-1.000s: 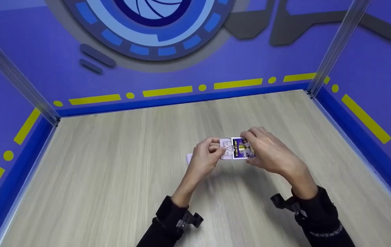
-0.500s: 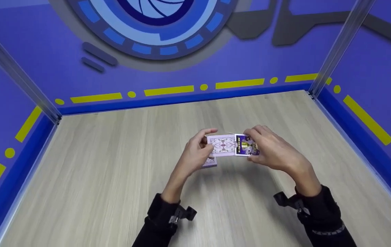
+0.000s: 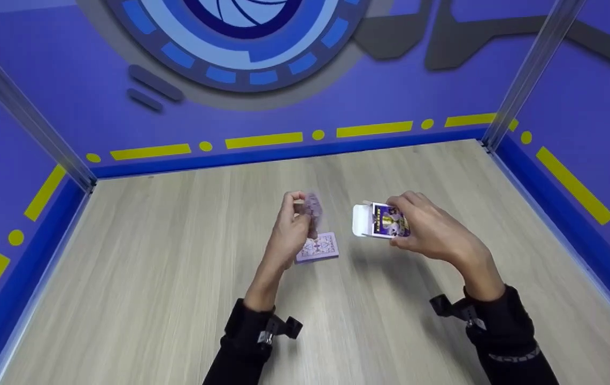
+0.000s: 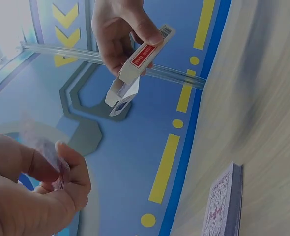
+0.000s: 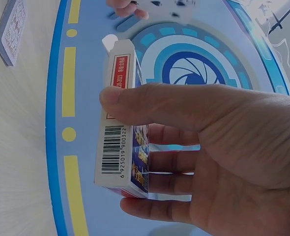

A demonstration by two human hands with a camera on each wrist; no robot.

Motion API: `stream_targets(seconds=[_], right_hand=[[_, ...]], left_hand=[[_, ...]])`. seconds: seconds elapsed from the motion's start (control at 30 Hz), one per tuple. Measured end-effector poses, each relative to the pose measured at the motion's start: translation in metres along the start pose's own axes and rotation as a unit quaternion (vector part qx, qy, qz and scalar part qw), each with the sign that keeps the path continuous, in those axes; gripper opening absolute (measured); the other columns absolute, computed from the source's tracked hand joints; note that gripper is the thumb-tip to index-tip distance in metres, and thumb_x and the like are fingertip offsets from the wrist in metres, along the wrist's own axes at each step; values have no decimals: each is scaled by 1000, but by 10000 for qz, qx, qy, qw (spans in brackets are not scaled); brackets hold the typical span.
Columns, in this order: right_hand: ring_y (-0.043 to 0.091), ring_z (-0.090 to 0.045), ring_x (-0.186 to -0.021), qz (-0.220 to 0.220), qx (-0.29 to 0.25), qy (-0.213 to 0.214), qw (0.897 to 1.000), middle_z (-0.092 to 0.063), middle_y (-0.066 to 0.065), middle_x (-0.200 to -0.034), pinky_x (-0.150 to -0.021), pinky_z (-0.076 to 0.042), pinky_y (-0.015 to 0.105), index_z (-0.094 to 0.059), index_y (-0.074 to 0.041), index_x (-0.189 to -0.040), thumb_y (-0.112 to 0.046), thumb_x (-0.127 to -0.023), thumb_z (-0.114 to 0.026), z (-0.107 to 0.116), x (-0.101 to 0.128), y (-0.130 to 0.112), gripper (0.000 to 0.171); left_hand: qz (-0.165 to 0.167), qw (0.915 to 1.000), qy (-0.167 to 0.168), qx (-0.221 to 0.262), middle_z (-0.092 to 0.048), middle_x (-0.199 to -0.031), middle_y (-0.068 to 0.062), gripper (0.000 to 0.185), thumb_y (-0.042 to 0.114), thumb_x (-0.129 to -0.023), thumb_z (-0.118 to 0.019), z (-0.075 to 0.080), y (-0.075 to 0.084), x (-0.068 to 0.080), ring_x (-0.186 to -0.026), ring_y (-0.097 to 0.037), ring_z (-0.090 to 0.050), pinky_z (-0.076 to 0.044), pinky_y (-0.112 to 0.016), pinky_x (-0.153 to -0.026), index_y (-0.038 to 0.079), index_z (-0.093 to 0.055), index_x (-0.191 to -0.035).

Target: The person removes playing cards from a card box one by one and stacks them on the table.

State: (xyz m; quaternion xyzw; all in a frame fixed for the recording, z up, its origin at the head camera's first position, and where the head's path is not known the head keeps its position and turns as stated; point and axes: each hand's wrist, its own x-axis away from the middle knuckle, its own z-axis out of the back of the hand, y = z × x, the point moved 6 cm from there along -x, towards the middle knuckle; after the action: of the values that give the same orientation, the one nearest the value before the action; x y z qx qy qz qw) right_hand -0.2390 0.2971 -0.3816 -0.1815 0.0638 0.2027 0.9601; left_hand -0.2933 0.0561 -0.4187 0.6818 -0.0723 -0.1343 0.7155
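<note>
Our right hand (image 3: 422, 230) gripped the open box (image 3: 382, 220); our left hand (image 3: 291, 230) pinched some cards (image 3: 313, 206) above the deck (image 3: 318, 247).

Work surface: a light wood-grain tabletop (image 3: 139, 278), taken here as the reference landmark. A dark blue baseboard strip (image 3: 283, 154) borders its far edge and both side edges. Above the strip, purple-blue enclosure walls (image 3: 43, 96) carry a row of yellow dashes and dots (image 3: 262, 141). On the wall beyond the tabletop's far edge: a large blue-and-white circular aperture emblem (image 3: 235, 37), with grey angular shapes (image 3: 390, 37) beside it. Clear plastic corner posts (image 3: 529, 75) rise from both far corners of the tabletop.
</note>
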Motion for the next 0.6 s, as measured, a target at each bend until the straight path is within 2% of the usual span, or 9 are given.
stream_targets(seconds=[0.07, 0.17, 0.27, 0.33, 0.4, 0.47, 0.53, 0.6], right_hand=[[28, -55, -104, -2, 1, -3, 10000, -60, 18, -122, -88, -50, 45, -56, 3, -134, -12, -76, -92, 0, 0, 0, 69], [27, -55, -103, 6, -2, 1, 10000, -60, 18, -121, -88, -50, 45, -56, 3, -134, -12, -76, -92, 0, 0, -1, 70], [27, -55, -104, 12, -8, -3, 10000, -60, 18, -121, -88, -50, 45, -56, 3, -134, -12, -76, -92, -1, -1, -1, 70], [27, -55, -104, 13, -15, -4, 10000, -60, 18, -121, -88, -50, 45, -57, 3, -134, -11, -76, -92, -1, -1, -1, 70], [28, -55, -104, 11, -14, -8, 10000, -60, 18, -122, -89, -50, 46, -57, 3, -134, -11, -76, -92, -1, -1, 0, 69], [28, -55, -104, 6, -17, -5, 10000, -60, 18, -121, -89, -50, 46, -57, 3, -133, -11, -76, -92, 0, -1, 0, 69], [28, -55, -104, 3, -21, 3, 10000, -60, 18, -121, -89, -50, 46, -56, 4, -133, -11, -76, -92, 0, -1, 0, 69], [28, -55, -103, -4, -38, 4, 10000, -60, 18, -120, -89, -50, 46, -56, 4, -133, -11, -76, -92, 0, -1, 1, 69]], left_hand=[[27, 9999, -91, -61, -48, -108, -14, 41, -6, -98, -37, 0, -2, 0, -78, -19, -51, -48, -28, -67, 6, -44, -137], [101, 9991, -347, -216, -46, -109, -14, 49, -9, -92, -42, 0, -6, -1, -85, -22, -49, -46, -30, -70, 5, -45, -139], [370, 9963, -665, -399, -41, -118, -16, 54, -8, -85, -51, -1, -14, -3, -97, -27, -47, -46, -33, -76, 3, -44, -137], [606, 9935, -770, -581, -38, -121, -18, 59, -3, -84, -60, -2, -18, -2, -103, -30, -49, -49, -37, -81, 4, -43, -140], [771, 9903, -746, -881, -37, -124, -17, 65, 5, -85, -70, -1, -21, -2, -107, -31, -52, -51, -39, -86, 8, -43, -144], [777, 9860, -593, -1354, -40, -124, -15, 74, 15, -85, -79, 0, -22, -3, -106, -28, -55, -51, -40, -89, 11, -43, -150], [648, 9792, -421, -1876, -44, -122, -13, 81, 23, -85, -84, 0, -20, -3, -105, -25, -56, -50, -40, -90, 12, -42, -154], [432, 9674, -250, -2482, -49, -121, -12, 87, 27, -83, -87, 1, -17, -3, -105, -24, -54, -48, -40, -91, 10, -42, -156]])
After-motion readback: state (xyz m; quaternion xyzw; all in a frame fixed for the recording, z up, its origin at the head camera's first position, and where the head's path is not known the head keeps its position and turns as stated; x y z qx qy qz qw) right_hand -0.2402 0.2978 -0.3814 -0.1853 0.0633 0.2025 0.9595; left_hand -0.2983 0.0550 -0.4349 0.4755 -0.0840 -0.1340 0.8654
